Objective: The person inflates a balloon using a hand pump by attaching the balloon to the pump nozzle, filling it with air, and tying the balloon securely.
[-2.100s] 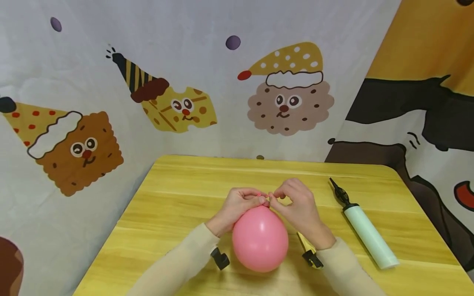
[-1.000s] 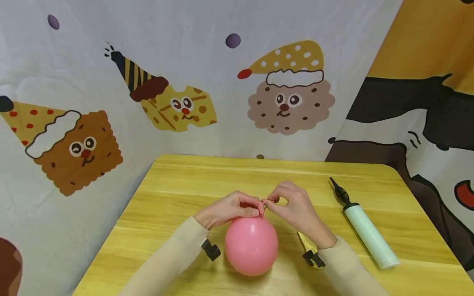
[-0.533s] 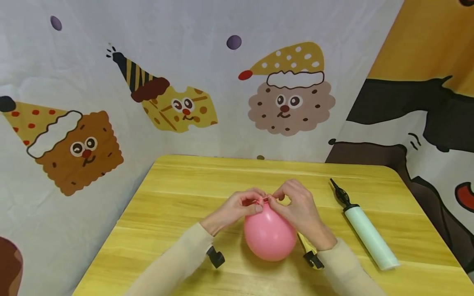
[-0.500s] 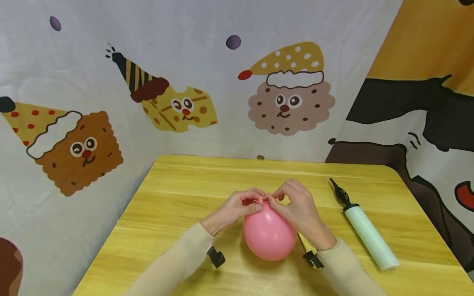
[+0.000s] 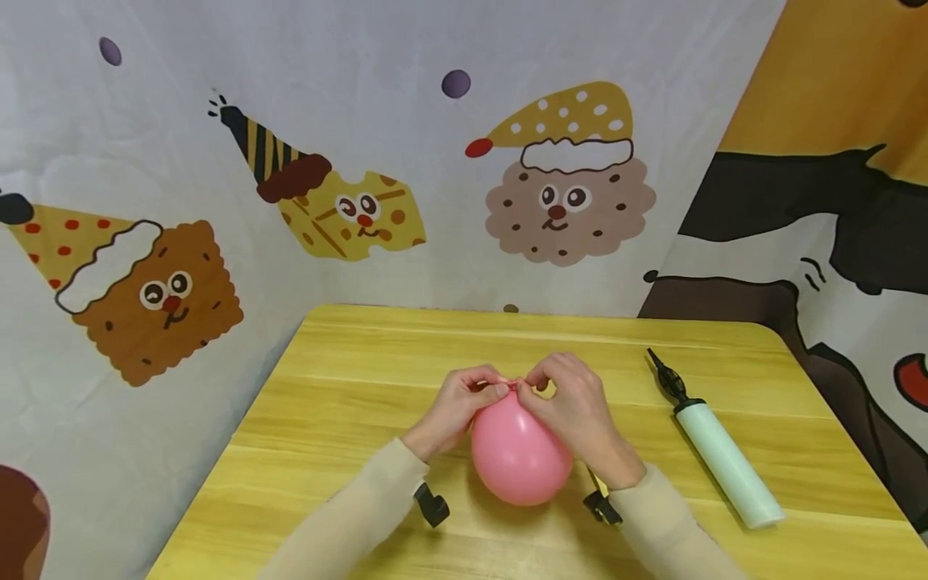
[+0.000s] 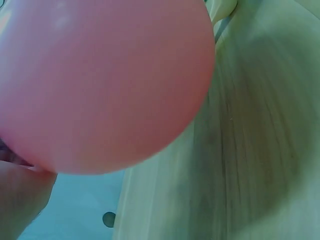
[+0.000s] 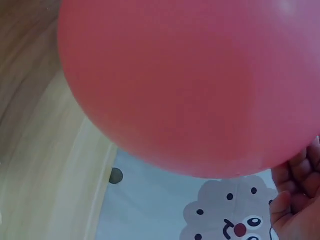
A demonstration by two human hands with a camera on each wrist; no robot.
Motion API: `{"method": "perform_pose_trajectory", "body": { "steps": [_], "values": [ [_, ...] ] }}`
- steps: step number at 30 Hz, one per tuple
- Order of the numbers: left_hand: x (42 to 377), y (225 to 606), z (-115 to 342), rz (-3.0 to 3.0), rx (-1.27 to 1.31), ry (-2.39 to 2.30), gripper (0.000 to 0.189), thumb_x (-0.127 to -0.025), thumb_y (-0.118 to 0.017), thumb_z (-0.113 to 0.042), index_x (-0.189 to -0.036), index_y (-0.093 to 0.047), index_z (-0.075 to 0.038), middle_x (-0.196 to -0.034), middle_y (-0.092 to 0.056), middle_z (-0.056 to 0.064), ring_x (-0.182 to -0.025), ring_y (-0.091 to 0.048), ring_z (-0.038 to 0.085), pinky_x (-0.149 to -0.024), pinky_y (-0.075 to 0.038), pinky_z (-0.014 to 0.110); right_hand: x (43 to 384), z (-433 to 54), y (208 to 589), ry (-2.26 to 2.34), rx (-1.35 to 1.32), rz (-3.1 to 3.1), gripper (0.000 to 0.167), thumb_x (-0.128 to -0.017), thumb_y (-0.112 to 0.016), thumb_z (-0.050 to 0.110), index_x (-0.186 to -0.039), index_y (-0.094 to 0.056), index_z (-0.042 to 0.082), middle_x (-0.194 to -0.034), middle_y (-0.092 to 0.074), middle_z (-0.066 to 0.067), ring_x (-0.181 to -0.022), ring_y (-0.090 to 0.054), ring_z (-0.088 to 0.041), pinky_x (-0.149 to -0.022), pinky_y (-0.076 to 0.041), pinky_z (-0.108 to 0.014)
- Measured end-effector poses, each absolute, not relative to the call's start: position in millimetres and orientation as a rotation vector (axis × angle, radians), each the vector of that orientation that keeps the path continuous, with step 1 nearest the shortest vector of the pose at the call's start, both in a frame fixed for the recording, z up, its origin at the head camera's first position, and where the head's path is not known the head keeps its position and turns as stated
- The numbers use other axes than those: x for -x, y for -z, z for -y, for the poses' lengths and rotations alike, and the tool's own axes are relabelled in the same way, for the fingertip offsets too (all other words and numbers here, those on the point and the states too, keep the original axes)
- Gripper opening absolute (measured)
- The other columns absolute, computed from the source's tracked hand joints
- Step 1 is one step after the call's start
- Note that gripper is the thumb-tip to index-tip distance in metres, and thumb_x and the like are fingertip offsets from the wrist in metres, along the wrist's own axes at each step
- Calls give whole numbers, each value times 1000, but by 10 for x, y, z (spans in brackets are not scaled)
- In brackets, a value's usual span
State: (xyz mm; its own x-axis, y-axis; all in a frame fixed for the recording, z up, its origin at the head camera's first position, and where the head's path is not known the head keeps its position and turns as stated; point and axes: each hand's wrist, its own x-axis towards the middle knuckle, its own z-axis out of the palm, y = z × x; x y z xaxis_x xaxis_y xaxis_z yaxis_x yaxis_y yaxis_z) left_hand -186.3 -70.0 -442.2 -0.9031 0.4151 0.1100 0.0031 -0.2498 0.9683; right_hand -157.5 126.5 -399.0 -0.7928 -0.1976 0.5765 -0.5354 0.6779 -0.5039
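Observation:
A round, inflated pink balloon (image 5: 520,455) hangs between both hands, its neck end pointing away from the person. My left hand (image 5: 457,403) pinches the neck from the left with thumb and forefinger. From the right, my right hand (image 5: 576,403) pinches the same neck, the fingertips of both hands nearly meeting. In the left wrist view the balloon (image 6: 105,85) fills much of the picture, with part of the left hand (image 6: 25,200) at the lower left corner. The right wrist view shows the balloon (image 7: 185,90) above the curled fingers of the right hand (image 7: 300,195).
On the right of the wooden table (image 5: 348,354) lies a balloon pump (image 5: 728,463) with a mint-green barrel and black nozzle. A thin yellow item (image 5: 594,481) is partly hidden by the right wrist. A cartoon-printed cloth (image 5: 435,48) hangs behind the table.
The balloon swung left, then right, and is now slightly left of its place half a second ago. Both hands keep working at its neck, the right hand slightly further left now.

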Motion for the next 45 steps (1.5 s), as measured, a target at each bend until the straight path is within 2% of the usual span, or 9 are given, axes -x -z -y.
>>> {"method": "perform_pose_trajectory", "body": {
  "steps": [3,9,14,23,28,32,39,42,45],
  "values": [
    [1878,4449,690,-1728,-450,-2263,21,-100,-68,-4,-90,-77,-20,-102,-71,2,-107,-71,18,-89,-58,31,1572,-1250,4020,-960,-506,2443,18,-78,-83,10,-76,-66,16,-76,-59,6,-74,-54,-12,-62,-48,-31],
    [1890,4473,679,-1708,-372,-2355,11,-97,-75,-15,-94,-72,-4,-109,-76,12,-111,-72,30,-94,-58,42,1545,-1227,4078,-1111,-397,2514,18,-80,-80,9,-75,-64,17,-77,-60,5,-74,-55,-14,-63,-46,-30],
    [1878,4471,665,-1803,-410,-2349,20,-95,-77,-15,-100,-71,4,-105,-75,12,-107,-73,26,-93,-59,40,1551,-1243,4113,-1320,-350,2560,15,-86,-80,13,-79,-67,17,-77,-63,6,-75,-57,-17,-63,-48,-29],
    [1897,4443,712,-1985,-398,-2368,13,-97,-74,-8,-102,-74,4,-107,-70,15,-103,-74,24,-90,-60,41,1567,-1313,4175,-1482,-336,2575,10,-96,-75,22,-95,-74,12,-91,-70,2,-89,-62,-20,-77,-55,-38],
    [1928,4448,728,-2018,-375,-2394,17,-97,-74,-10,-104,-75,5,-110,-71,18,-106,-70,24,-92,-59,35,1569,-1343,4247,-1505,-385,2575,31,-97,-74,30,-118,-69,8,-119,-64,-6,-111,-61,-24,-91,-54,-50],
    [1960,4462,747,-1995,-270,-2466,19,-97,-74,-10,-103,-73,8,-108,-74,13,-106,-68,24,-90,-58,31,1553,-1399,4291,-1543,-439,2619,58,-91,-80,36,-138,-58,10,-137,-55,-8,-124,-55,-27,-95,-52,-50],
    [2017,4470,780,-1791,-32,-2623,5,-96,-73,-4,-96,-78,-4,-102,-76,7,-102,-69,20,-89,-57,31,1511,-1489,4392,-1700,-388,2759,107,-78,-90,45,-160,-28,16,-159,-34,-12,-128,-53,-39,-91,-58,-50],
    [2031,4464,787,-1724,25,-2654,8,-97,-71,-2,-96,-78,-5,-101,-76,6,-99,-70,18,-86,-58,30,1502,-1492,4430,-1779,-365,2797,114,-77,-91,44,-163,-21,18,-162,-28,-13,-130,-52,-41,-91,-58,-48],
    [2038,4465,797,-1725,10,-2622,15,-99,-70,-6,-111,-75,2,-111,-74,10,-105,-69,19,-91,-57,30,1512,-1481,4457,-1801,-354,2796,113,-78,-91,43,-163,-21,16,-161,-30,-15,-132,-51,-41,-92,-58,-48]
  ]
}}
